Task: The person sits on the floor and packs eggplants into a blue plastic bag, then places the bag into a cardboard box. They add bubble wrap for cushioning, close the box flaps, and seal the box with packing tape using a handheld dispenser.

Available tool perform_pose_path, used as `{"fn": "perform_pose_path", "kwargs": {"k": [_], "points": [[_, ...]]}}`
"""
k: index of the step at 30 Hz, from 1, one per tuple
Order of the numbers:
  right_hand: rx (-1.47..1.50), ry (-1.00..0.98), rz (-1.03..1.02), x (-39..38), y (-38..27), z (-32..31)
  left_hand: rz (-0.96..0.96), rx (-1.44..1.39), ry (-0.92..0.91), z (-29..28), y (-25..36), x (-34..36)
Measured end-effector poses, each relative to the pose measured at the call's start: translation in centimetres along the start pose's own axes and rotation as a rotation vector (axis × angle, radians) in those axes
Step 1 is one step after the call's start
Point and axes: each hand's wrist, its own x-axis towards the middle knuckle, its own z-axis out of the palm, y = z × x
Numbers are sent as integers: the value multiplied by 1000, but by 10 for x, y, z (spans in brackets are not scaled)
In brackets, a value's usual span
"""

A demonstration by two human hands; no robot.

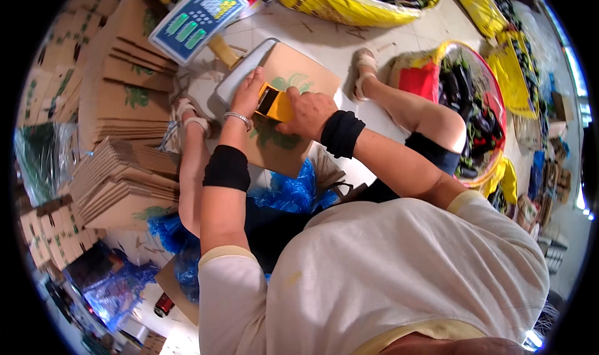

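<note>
A yellow hand-held device with a dark window and silvery edges sits over a brown cardboard carton printed with green leaves. I cannot make out its exact kind. My right hand is closed around the device's right end. Against its other end is my left hand, fingers together at the carton's left edge; part of its grip is hidden. Beneath the carton shows the grey platform of a weighing scale, whose blue display panel stands beyond it.
Stacks of folded cardboard rise on the left. A basket of eggplants stands by my right knee, and a yellow-lined basket of eggplants lies at the far side. Blue plastic film bunches between my legs. A dark red can is at lower left.
</note>
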Motion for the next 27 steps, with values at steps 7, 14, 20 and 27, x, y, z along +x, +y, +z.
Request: {"fn": "perform_pose_path", "kwargs": {"k": [7, 14, 20, 27], "points": [[-54, -53, 1, 29, -18, 0, -149, -273, -105, -23, -20, 17], [-79, -1, -59, 19, -14, 2, -276, 386, -64, -25, -51, 43], [-156, -62, -17, -42, 6, -34, -230, 509, 42, -39, -44, 38], [-141, -96, 12, -103, 59, -48, -176, 496, -45, -48, -45, 38]]}}
